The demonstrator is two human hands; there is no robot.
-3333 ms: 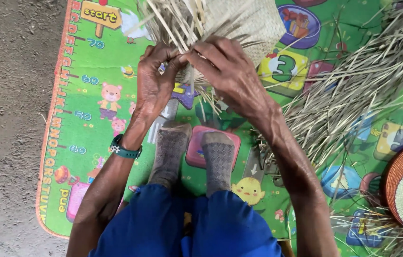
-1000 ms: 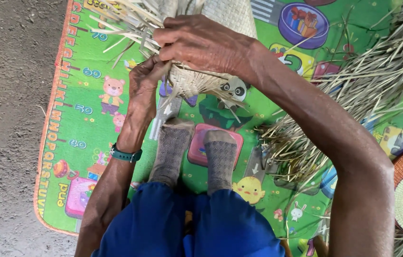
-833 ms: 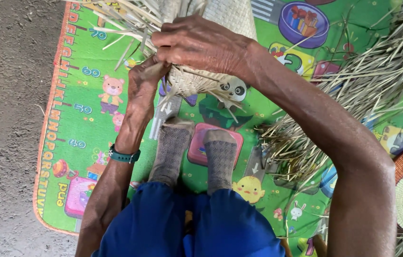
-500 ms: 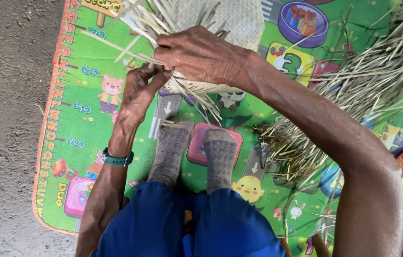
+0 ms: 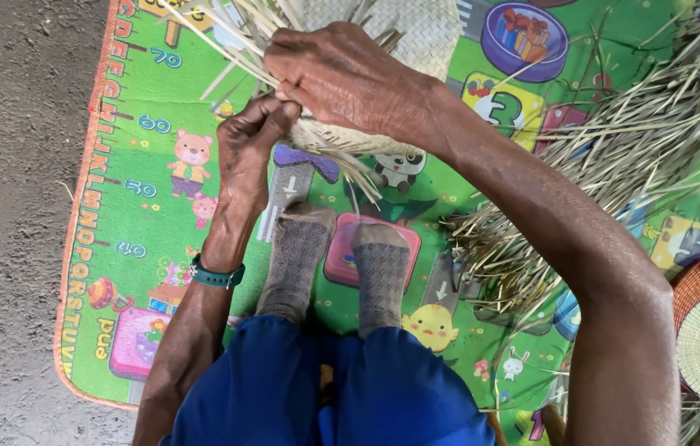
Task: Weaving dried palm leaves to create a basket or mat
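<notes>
Your single head camera looks steeply down and close on your own hands, knees and socked feet (image 5: 338, 264), over the green play mat (image 5: 152, 198), with bare floor (image 5: 11, 206) along its left.

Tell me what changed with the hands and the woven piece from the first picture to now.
The right hand moved up and leftward, across the top of the woven mat, and now presses on it from above. The left hand shifted slightly up and pinches loose strips at the mat's near edge. The mat turned, its loose strips now fanning up-left. The socked feet, play mat and strip pile stayed put.
</notes>
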